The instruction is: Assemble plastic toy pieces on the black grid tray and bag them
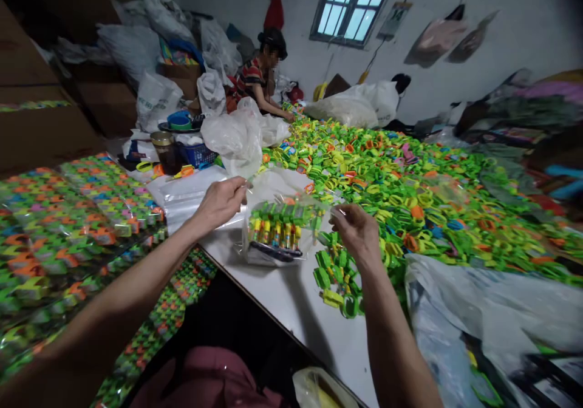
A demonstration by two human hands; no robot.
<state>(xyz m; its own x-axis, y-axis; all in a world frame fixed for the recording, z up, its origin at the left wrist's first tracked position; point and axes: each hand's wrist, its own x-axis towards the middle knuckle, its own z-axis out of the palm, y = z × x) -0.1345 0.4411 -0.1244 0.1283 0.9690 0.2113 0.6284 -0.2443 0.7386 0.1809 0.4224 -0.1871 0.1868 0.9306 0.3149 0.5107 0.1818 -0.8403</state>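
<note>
A clear plastic bag (276,256) hangs between my hands just over the white table edge. Through its film I see a row of green pieces (286,214) like toy watches, with yellow pieces below them and a dark strip along the bottom. My left hand (223,201) pinches the bag's upper left corner. At the upper right corner, my right hand (357,229) has its fingers closed on the film. Beneath that hand lie loose green toy watches (334,268) on the white tabletop (291,299).
A wide heap of colourful toy watches (401,177) covers the table's far side. Flat clear bags (186,201) lie left, beside filled packs (68,226). A white sack (492,305) lies right. Another person (257,83) reaches into the heap. A jar (166,150) stands near a blue basket (195,153).
</note>
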